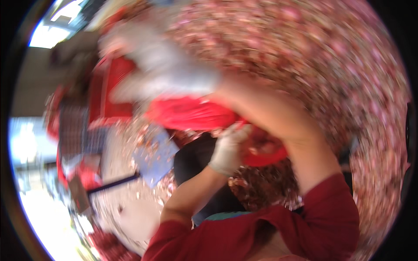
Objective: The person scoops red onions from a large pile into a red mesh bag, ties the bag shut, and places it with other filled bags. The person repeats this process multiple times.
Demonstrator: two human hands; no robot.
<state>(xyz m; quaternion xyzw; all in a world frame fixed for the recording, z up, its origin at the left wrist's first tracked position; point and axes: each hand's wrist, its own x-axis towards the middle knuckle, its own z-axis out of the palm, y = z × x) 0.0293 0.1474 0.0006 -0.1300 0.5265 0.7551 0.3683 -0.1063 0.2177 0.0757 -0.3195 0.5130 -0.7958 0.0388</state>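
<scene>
My left hand (228, 150), in a pale glove, is closed on the edge of a red basket (269, 158) that holds some reddish bulbs. My right arm crosses over the left towards the upper left. In a whitish glove, my right hand (156, 71) is strongly blurred, so its fingers cannot be made out. Just below it lies bunched bright red cloth or netting (192, 114), reaching to my left hand. Right and above spreads a large heap of pinkish-red onions or shallots (326, 42) with loose dry skins.
A red plastic crate (111, 94) stands at the upper left. A blue dustpan-like sheet (155, 155), strewn with skins, lies on the floor beside a dark handle (114, 183). Red mesh sacks (107, 244) are at the lower left. Skins cover the ground around my legs.
</scene>
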